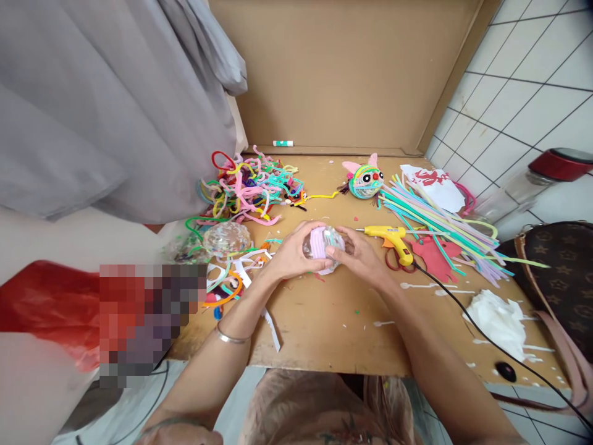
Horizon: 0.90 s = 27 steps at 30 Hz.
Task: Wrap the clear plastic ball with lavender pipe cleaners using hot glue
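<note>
Between my two hands, above the middle of the table, is a clear round ball [319,242] partly covered with lilac and pale pipe cleaner strips. My left hand [294,252] wraps around its left side. My right hand [360,254] holds the right side, its thumb pressed on the front. Just right of my right hand lies a yellow glue gun [389,238], its nozzle pointing left. A finished-looking round figure [365,182] with pink ears, round eyes and a red nose sits behind. Another clear ball [227,238] rests to the left.
Tangled pipe cleaners [250,185] heap at the back left; straight ones [440,222] lie at the right. A glue stick [283,143], red sheet [435,256], crumpled tissue [495,321] and brown bag [556,278] are around. The glue gun's black cord [463,306] crosses the right side.
</note>
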### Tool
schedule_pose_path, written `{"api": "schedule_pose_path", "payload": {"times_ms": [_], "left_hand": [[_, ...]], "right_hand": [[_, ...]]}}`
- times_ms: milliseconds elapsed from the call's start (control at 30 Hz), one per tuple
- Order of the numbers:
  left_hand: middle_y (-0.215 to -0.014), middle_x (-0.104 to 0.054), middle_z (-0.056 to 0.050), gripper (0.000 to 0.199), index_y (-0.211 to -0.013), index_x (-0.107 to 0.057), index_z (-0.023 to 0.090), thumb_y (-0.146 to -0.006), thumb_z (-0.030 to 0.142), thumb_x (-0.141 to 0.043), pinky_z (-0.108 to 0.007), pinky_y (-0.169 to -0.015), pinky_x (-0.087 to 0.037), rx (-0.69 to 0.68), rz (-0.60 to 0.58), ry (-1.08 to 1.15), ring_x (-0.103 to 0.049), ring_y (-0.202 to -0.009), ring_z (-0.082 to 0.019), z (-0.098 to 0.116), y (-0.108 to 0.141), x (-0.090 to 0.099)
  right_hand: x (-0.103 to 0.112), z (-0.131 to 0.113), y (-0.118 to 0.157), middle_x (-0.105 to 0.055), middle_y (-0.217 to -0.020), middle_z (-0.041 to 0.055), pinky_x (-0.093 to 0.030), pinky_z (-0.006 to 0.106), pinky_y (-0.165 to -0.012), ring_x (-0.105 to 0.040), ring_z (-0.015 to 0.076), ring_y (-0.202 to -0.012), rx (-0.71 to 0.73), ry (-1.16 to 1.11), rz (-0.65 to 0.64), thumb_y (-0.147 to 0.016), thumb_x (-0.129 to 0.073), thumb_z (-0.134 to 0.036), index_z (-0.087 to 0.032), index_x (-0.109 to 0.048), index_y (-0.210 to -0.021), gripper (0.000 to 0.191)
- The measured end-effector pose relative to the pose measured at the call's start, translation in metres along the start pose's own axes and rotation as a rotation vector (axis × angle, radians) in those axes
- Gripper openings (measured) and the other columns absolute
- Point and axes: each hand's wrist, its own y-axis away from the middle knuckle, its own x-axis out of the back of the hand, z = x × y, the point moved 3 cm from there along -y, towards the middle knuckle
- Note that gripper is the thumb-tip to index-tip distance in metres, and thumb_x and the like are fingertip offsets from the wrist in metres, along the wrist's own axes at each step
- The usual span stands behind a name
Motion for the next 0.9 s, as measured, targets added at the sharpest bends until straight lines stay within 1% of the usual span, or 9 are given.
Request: {"api": "schedule_pose_path", "payload": {"times_ms": [167,267,400,567,700,767,800,900], "left_hand": [[-0.122,-0.061,-0.010,0.066,-0.120,-0.056,0.018,-0.061,0.036,-0.079,-0.041,-0.099,-0.047,0.063,-0.041,0.056,-0.059,-0.111,-0.028,0.004,0.000,0.000],[-0.116,-0.062,-0.009,0.065,-0.118,-0.057,0.016,-0.061,0.040,-0.079,-0.037,-0.092,-0.050,0.108,-0.067,0.111,-0.061,-0.104,-0.026,0.006,-0.001,0.000],[-0.109,-0.063,-0.007,0.067,-0.121,-0.056,0.016,-0.063,0.044,-0.078,-0.033,-0.082,-0.052,0.173,-0.087,0.142,-0.061,-0.092,-0.022,0.003,0.000,0.000],[-0.116,-0.062,-0.009,0.074,-0.126,-0.053,0.015,-0.062,0.042,-0.080,-0.033,-0.086,-0.052,0.199,-0.054,0.162,-0.061,-0.097,-0.022,0.000,0.001,-0.002],[-0.112,-0.063,-0.010,0.073,-0.125,-0.052,0.014,-0.063,0.043,-0.078,-0.032,-0.081,-0.052,0.214,-0.048,0.170,-0.061,-0.091,-0.021,0.000,0.001,-0.005],[-0.113,-0.063,-0.009,0.071,-0.123,-0.054,0.015,-0.062,0.043,-0.078,-0.033,-0.083,-0.052,0.196,-0.016,0.153,-0.061,-0.093,-0.022,0.000,0.001,-0.005],[-0.115,-0.062,-0.009,0.071,-0.122,-0.054,0.015,-0.062,0.044,-0.078,-0.033,-0.085,-0.052,0.191,-0.011,0.150,-0.061,-0.095,-0.022,-0.001,0.001,-0.005],[-0.113,-0.063,-0.008,0.071,-0.122,-0.055,0.015,-0.062,0.045,-0.078,-0.033,-0.086,-0.052,0.196,-0.018,0.156,-0.062,-0.095,-0.022,0.000,0.000,-0.005]], "right_hand": [[0.006,-0.010,0.004,-0.068,-0.118,0.0104,-0.053,0.043,-0.088,-0.065,0.0279,-0.106,0.067,0.184,-0.009,-0.079,-0.064,-0.058,-0.020,-0.057,-0.125,0.060],[0.007,-0.015,0.006,-0.069,-0.117,0.0090,-0.052,0.041,-0.088,-0.065,0.0276,-0.107,0.106,0.262,-0.019,-0.082,-0.059,-0.057,-0.020,-0.060,-0.121,0.054],[0.006,-0.020,0.008,-0.068,-0.121,0.0094,-0.050,0.041,-0.091,-0.064,0.0280,-0.109,0.101,0.274,-0.047,-0.086,-0.054,-0.057,-0.019,-0.057,-0.126,0.055],[0.004,-0.022,0.010,-0.069,-0.119,0.0078,-0.050,0.039,-0.089,-0.065,0.0265,-0.105,0.104,0.269,-0.049,-0.088,-0.051,-0.053,-0.020,-0.056,-0.128,0.052],[0.004,-0.021,0.008,-0.070,-0.118,0.0085,-0.051,0.039,-0.089,-0.065,0.0262,-0.105,0.104,0.290,-0.037,-0.090,-0.048,-0.056,-0.020,-0.058,-0.126,0.052],[0.011,-0.021,0.007,-0.071,-0.114,0.0114,-0.050,0.040,-0.090,-0.066,0.0270,-0.105,0.103,0.348,0.047,-0.092,-0.043,-0.056,-0.018,-0.060,-0.123,0.052],[0.016,-0.022,0.006,-0.071,-0.112,0.0137,-0.049,0.041,-0.092,-0.065,0.0280,-0.105,0.091,0.406,0.128,-0.093,-0.041,-0.054,-0.016,-0.061,-0.121,0.052],[0.042,-0.024,0.008,-0.068,-0.113,0.0206,-0.045,0.048,-0.097,-0.062,0.0339,-0.111,-0.010,0.680,0.471,-0.094,-0.042,-0.046,-0.011,-0.061,-0.119,0.047]]}}
